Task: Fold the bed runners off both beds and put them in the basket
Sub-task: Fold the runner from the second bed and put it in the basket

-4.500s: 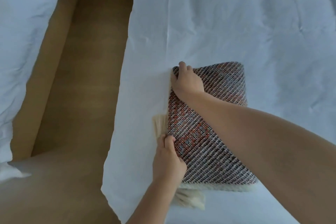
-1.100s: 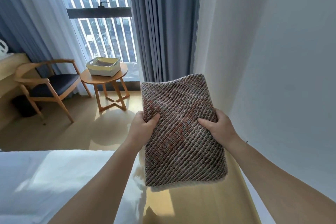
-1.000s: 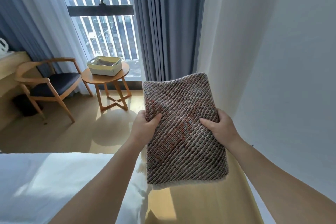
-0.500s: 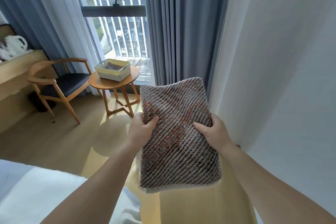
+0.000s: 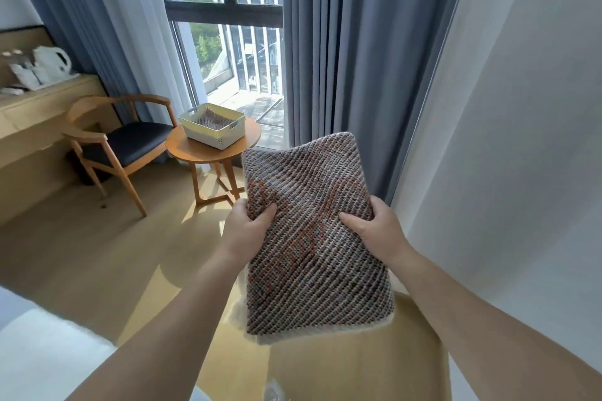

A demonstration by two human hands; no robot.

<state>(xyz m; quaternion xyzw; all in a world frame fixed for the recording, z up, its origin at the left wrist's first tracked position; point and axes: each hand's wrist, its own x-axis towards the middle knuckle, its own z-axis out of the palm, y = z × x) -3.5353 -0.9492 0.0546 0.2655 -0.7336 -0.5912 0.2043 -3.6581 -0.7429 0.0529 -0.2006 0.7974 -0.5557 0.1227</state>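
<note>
wood floor below, folded runner held flat, long axis twd basket.

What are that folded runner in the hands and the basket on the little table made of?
The folded runner looks like thick woven fabric, matte: diagonal ribs of grey, dark and orange yarn, with a pale fringe at its near edge. The basket looks like cream moulded plastic, smooth, with small holes punched in its walls. The round table seems varnished wood.

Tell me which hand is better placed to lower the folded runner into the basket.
Left, marginally. Both hands grip the folded runner, left hand on its left edge, right hand on its right. The basket, on the round table, lies ahead and leftward, on the left hand's side.
</note>
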